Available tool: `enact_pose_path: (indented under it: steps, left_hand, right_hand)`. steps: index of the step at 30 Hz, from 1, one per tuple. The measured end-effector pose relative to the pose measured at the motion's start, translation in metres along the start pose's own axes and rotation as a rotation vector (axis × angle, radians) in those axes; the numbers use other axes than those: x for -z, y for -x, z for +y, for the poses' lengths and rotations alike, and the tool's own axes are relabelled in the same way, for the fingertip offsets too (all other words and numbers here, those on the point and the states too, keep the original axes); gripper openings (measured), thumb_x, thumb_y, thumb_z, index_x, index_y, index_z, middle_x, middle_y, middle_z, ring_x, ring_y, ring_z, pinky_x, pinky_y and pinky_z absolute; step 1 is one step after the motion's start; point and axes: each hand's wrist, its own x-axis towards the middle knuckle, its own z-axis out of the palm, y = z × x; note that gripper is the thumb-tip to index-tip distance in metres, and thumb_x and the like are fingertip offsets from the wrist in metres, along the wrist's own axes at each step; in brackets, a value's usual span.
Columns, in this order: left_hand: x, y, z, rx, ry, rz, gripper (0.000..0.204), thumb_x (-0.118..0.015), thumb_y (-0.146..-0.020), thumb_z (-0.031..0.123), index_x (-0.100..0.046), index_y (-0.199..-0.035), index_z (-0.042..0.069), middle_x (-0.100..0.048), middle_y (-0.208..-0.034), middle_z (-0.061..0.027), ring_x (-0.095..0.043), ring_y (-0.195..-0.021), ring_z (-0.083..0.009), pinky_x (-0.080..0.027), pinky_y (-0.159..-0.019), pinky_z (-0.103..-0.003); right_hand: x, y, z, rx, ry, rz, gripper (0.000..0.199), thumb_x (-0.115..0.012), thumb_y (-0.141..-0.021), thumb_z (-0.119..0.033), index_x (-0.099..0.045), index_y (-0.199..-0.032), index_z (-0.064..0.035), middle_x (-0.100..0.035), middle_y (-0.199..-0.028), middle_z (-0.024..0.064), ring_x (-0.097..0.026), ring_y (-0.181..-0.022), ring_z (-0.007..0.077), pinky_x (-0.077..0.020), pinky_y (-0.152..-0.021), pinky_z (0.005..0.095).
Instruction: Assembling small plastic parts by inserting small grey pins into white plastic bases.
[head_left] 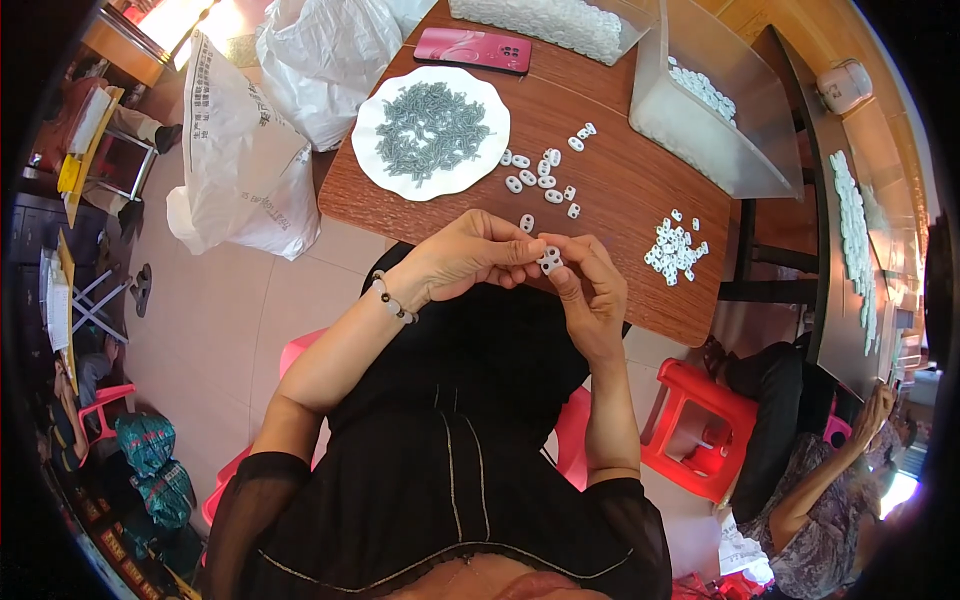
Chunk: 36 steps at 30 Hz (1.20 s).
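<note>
Looks like a hand-fitting step to me: right hand (592, 295) pinches a white holed piece (550, 261) by the surface's (625, 215) near edge, left hand (480, 255) has its fingertips pressed together beside it, can't tell on what. Next move probably needs steady alignment. Scalloped plate's (368, 150) loaded with grey pins (430, 130); clear bin (700, 160) holds white pieces (705, 90).

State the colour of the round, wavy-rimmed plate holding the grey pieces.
White: the round, wavy-rimmed plate shows best in the head view.
</note>
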Motion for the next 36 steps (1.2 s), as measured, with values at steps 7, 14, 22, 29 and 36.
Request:
enact_pose_path:
  steps: [7,14,22,29,36]
  left_hand:
    - [-0.004,0.005,-0.003,-0.047,-0.019,0.024,0.024,-0.070,-0.089,0.027,-0.071,-0.091,0.003,-0.067,-0.079,-0.0018,-0.060,-0.069,-0.0062,-0.050,-0.063,-0.019]
    - [-0.008,0.006,-0.008,-0.041,0.116,0.022,0.022,-0.071,-0.088,0.023,-0.070,-0.092,0.002,-0.066,-0.080,-0.0021,-0.060,-0.070,-0.0066,-0.050,-0.064,-0.019]
    - [-0.010,0.008,-0.007,-0.059,0.128,0.016,0.018,-0.068,-0.090,0.017,-0.070,-0.096,0.000,-0.068,-0.082,-0.0050,-0.062,-0.071,-0.0091,-0.052,-0.064,-0.021]
    - [-0.016,0.012,-0.005,-0.096,-0.003,0.036,0.019,-0.069,-0.089,0.018,-0.071,-0.093,-0.001,-0.067,-0.076,-0.0047,-0.061,-0.066,-0.0085,-0.049,-0.060,-0.019]
    - [-0.022,0.017,-0.004,-0.155,-0.033,0.023,0.021,-0.072,-0.087,0.023,-0.073,-0.090,0.002,-0.065,-0.073,-0.0010,-0.056,-0.064,-0.0053,-0.044,-0.058,-0.018]
  right_hand:
    - [-0.002,-0.001,-0.002,0.012,0.037,-0.005,0.024,-0.056,-0.095,-0.004,-0.061,-0.117,0.0047,-0.054,-0.100,0.0066,-0.062,-0.089,0.0124,-0.0515,-0.080,0.0233]
    - [0.000,0.000,0.002,0.019,0.060,-0.001,0.028,-0.060,-0.094,-0.009,-0.061,-0.120,0.0020,-0.055,-0.099,0.0053,-0.060,-0.086,0.0107,-0.0478,-0.075,0.0210]
    - [0.002,0.000,0.003,-0.002,-0.008,-0.022,0.039,-0.069,-0.090,-0.017,-0.060,-0.123,0.0005,-0.053,-0.099,0.0021,-0.054,-0.086,0.0088,-0.0432,-0.072,0.0200]
    - [0.000,0.000,0.003,-0.054,-0.166,-0.029,0.044,-0.070,-0.088,-0.019,-0.058,-0.126,0.0007,-0.054,-0.102,0.0049,-0.056,-0.094,0.0102,-0.0463,-0.080,0.0224]
    - [0.002,0.000,0.010,-0.002,-0.172,-0.089,0.042,-0.070,-0.087,-0.024,-0.063,-0.120,0.0027,-0.060,-0.120,0.0132,-0.055,-0.108,0.0191,-0.0452,-0.091,0.0306]
